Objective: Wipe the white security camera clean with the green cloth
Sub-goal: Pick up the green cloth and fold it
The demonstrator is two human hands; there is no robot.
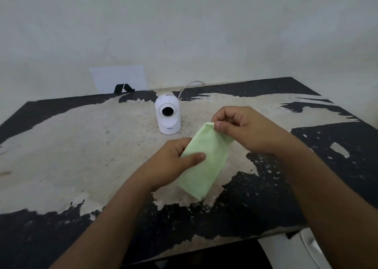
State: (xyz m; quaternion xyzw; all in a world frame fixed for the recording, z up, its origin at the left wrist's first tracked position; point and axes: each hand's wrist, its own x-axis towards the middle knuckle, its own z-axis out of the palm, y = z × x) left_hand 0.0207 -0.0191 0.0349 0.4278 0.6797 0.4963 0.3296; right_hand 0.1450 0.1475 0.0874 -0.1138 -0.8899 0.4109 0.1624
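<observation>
The white security camera (167, 114) stands upright on the worn table (81, 146), its dark round lens facing me. A white cable (189, 86) runs from its back over the far edge. The light green cloth (206, 162) is folded into a long strip and held above the table, in front of and to the right of the camera. My left hand (173, 162) grips the cloth's left side with the thumb on top. My right hand (243, 129) pinches the cloth's upper end. Neither hand touches the camera.
The tabletop is black with large peeled pale patches. A white sheet of paper (118, 78) leans on the wall behind the table, with a small black stand (123, 88) in front of it. A white object (311, 248) sits below the table's near right corner.
</observation>
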